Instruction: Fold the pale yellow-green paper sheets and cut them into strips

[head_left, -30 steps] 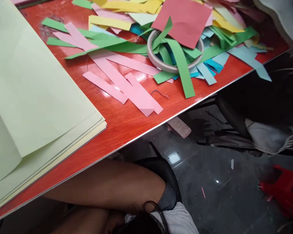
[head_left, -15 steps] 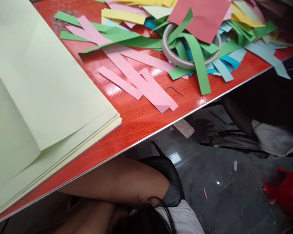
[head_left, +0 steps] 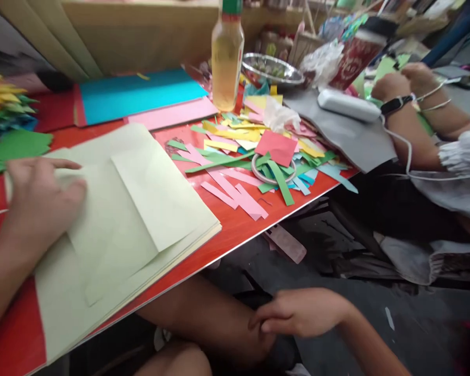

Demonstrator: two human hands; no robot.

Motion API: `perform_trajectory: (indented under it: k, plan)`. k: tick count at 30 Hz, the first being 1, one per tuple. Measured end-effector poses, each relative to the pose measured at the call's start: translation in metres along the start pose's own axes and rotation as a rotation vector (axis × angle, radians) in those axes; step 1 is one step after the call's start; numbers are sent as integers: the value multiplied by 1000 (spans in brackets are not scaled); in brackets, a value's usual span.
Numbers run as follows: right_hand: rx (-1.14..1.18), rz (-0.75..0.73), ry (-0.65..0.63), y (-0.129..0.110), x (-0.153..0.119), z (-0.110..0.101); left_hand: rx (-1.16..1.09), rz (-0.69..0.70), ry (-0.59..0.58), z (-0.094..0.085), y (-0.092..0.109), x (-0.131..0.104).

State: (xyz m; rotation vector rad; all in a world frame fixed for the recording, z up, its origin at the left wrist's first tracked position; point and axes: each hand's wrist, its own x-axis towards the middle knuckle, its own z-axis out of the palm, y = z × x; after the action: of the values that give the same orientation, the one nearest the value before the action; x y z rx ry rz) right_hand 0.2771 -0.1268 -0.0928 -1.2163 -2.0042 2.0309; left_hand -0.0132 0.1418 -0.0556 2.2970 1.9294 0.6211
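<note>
My left hand (head_left: 43, 201) rests on the left part of a stack of pale green paper (head_left: 102, 209), thumb and index finger stretched apart. One sheet on the stack has a folded-over flap (head_left: 156, 201). Below the table edge, my right hand (head_left: 301, 313) is at my bare knee, its fingers loosely bent with a gap between finger and thumb. No object shows in it. Right of the stack lie pink paper strips (head_left: 235, 193), a tape roll (head_left: 254, 167) with green strips through it, and a red paper square (head_left: 276, 148).
A bottle of yellowish liquid (head_left: 227, 62) stands behind the strips, near a metal bowl (head_left: 272, 70). Blue paper (head_left: 141, 96) lies at the back. Green paper (head_left: 19, 146) is at left. Another person's hands (head_left: 403, 83) are at right, beyond a white device (head_left: 348, 106) with a cable.
The view has swung up and widened, bringing in the table's back and another person's arms. Both my hands have come into view, the left on the paper, the right by my knee.
</note>
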Motion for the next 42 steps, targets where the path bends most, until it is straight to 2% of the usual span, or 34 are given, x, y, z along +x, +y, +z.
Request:
perform_trajectory:
  k: [1, 3, 4, 6, 8, 9, 10, 12, 15, 17, 19, 23, 26, 28, 33, 42]
  plan:
    - [-63, 20, 100, -18, -17, -16, -2, 69, 36, -1, -4, 2]
    - [-122, -21, 253, -58, -43, -43, -12, 111, 45, -1, -8, 2]
    - [-127, -102, 348, -78, -50, -54, -35, 124, 33, -1, -8, 2]
    - [-73, -357, 428, -113, -47, -73, -111, 101, -11, -2, -7, 0]
    - [-14, -593, 459, -141, -24, -94, -162, 75, -4, -3, -5, -2]
    - [-51, -621, 462, -152, -5, -106, -165, 66, -3, -4, -5, -2]
    - [-136, -571, 437, -161, 17, -118, -167, 60, -4, -5, -5, -2]
    - [-291, -517, 516, -170, 67, -143, -169, 44, 6, -7, -5, -3]
    - [-621, -426, 693, -162, 135, -169, -203, 36, -20, -9, -5, -4]
    - [-762, -344, 698, -146, 164, -176, -187, 27, -35, -10, -5, -6]
    - [-876, -345, 675, -130, 178, -178, -151, 22, -29, -11, -4, -9]
    - [-1012, -298, 660, -114, 185, -172, -94, 54, -33, -11, -7, -12]
    - [-1066, -220, 752, -116, 191, -165, -85, 60, -81, -10, -9, -12]
    - [-1110, -220, 793, -118, 197, -160, -91, 45, -108, -11, -9, -12]
    - [-1099, -251, 735, -117, 203, -157, -114, 18, -141, -17, -6, -14]
    - [-1090, -220, 744, -116, 203, -157, -164, -16, -193, -19, -5, -15]
